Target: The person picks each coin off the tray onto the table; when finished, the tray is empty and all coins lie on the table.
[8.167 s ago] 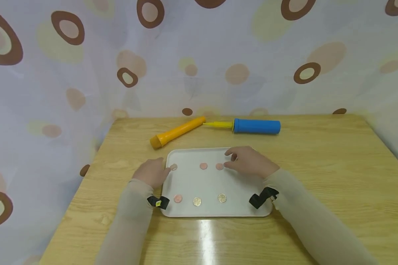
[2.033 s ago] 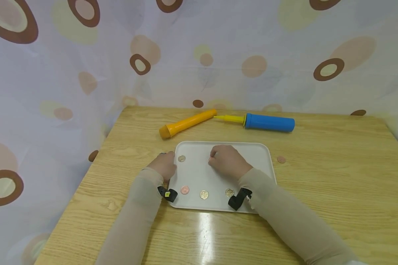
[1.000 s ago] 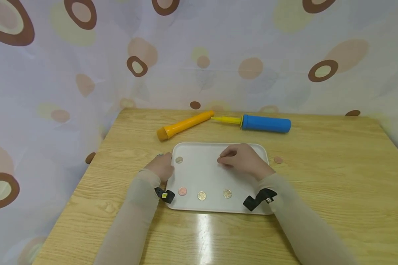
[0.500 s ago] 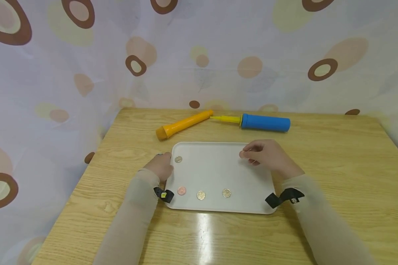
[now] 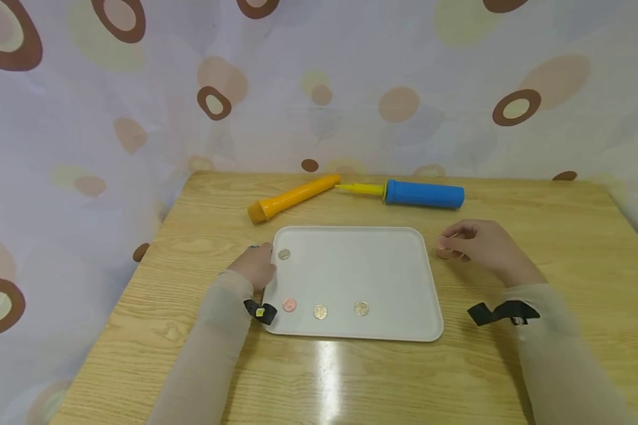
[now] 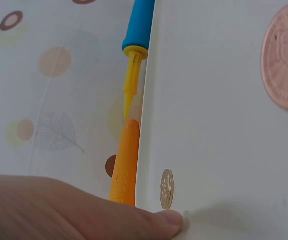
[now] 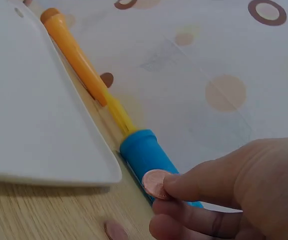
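A white tray (image 5: 351,260) lies on the table. My left hand (image 5: 252,268) grips its left rim, thumb over the edge in the left wrist view; the other fingers are mostly hidden. Near that thumb sits a pale gold coin (image 6: 167,189). Along the tray's near side lie a copper coin (image 5: 289,305) and two gold-coloured coins, one left (image 5: 320,311) and one right (image 5: 361,308). Beyond the tray's right edge, my right hand (image 5: 481,248) pinches a copper coin (image 7: 156,184) between thumb and fingers. Just below it, another copper coin (image 7: 116,230) rests on the wood.
Behind the tray, an orange tube with a flared end (image 5: 295,198) lies slantwise. Its far end nearly meets the yellow nozzle of a blue hand pump (image 5: 425,194). A patterned curtain (image 5: 361,71) hangs along the back and left of the wooden table (image 5: 553,236).
My right hand has carried a copper coin rightward off the tray. Earlier, two copper coins lay at the tray's upper middle; one is now on the table. My left hand has taken hold of the rim.
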Demonstrator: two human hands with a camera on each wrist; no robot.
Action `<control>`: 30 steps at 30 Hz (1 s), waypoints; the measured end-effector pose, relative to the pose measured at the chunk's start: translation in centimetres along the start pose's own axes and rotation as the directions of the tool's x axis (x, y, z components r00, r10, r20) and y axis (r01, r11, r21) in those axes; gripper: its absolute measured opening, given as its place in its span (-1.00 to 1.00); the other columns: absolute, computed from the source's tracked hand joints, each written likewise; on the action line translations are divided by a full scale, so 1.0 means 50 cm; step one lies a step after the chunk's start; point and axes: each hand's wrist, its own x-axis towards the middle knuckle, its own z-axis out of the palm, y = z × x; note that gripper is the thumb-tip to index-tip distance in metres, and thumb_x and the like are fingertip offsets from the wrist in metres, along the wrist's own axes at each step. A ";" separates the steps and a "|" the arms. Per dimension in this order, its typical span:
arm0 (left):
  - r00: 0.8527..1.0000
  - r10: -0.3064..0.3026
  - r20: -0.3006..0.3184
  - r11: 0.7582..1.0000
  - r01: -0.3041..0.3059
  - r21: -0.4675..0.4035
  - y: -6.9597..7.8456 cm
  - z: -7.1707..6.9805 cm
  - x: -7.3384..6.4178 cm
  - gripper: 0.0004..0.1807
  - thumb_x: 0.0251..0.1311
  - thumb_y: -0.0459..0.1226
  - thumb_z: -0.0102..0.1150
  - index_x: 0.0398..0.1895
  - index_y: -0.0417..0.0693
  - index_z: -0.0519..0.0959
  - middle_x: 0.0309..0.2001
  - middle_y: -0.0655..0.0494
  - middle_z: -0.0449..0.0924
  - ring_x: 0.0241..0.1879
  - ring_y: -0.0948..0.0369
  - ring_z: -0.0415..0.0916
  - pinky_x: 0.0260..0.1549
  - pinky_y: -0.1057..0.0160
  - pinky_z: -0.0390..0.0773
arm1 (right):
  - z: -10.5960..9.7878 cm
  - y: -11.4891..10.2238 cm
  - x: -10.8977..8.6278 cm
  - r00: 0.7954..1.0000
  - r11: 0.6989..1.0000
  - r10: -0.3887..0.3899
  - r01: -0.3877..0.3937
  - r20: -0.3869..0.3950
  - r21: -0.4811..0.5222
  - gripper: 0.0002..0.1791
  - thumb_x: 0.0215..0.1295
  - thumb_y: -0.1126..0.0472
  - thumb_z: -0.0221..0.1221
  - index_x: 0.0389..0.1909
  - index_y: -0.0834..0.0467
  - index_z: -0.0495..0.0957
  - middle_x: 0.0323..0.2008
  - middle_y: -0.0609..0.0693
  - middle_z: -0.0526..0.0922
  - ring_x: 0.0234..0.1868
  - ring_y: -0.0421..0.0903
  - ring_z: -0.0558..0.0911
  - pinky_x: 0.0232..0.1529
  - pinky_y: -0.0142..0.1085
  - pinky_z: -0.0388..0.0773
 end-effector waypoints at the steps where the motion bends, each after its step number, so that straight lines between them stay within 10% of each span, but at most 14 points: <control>1: 1.000 0.000 0.002 1.000 0.000 0.001 0.000 -0.001 0.000 -0.42 0.51 -0.27 -0.10 0.51 -0.27 0.16 0.40 -0.23 0.34 0.16 0.00 0.42 0.33 -0.08 0.34 | -0.006 0.009 -0.002 1.000 1.000 0.007 -0.007 -0.005 -0.022 -0.43 0.37 -0.17 0.24 0.12 0.21 0.60 -0.18 0.10 0.72 -0.22 0.02 0.64 -0.21 -0.22 0.63; 11: 1.000 -0.002 0.012 1.000 0.002 -0.001 0.007 -0.006 -0.012 -0.45 0.52 -0.26 -0.10 0.49 -0.28 0.18 0.32 -0.21 0.41 0.03 0.00 0.41 0.23 0.00 0.44 | -0.055 0.070 -0.012 0.997 0.970 0.066 -0.070 -0.026 -0.231 -0.39 0.39 -0.18 0.20 0.12 0.28 0.59 0.04 0.27 0.62 0.02 0.19 0.50 -0.08 -0.03 0.47; 30: 0.999 -0.023 0.023 1.000 0.023 -0.019 0.000 -0.007 -0.013 -0.41 0.54 -0.23 -0.14 0.54 -0.22 0.09 0.44 -0.20 0.28 0.18 -0.01 0.37 0.35 -0.08 0.31 | -0.051 0.093 -0.002 0.994 0.942 0.103 -0.107 -0.028 -0.317 -0.43 0.42 -0.07 0.18 0.07 0.41 0.61 0.02 0.40 0.61 0.03 0.31 0.52 0.05 0.23 0.42</control>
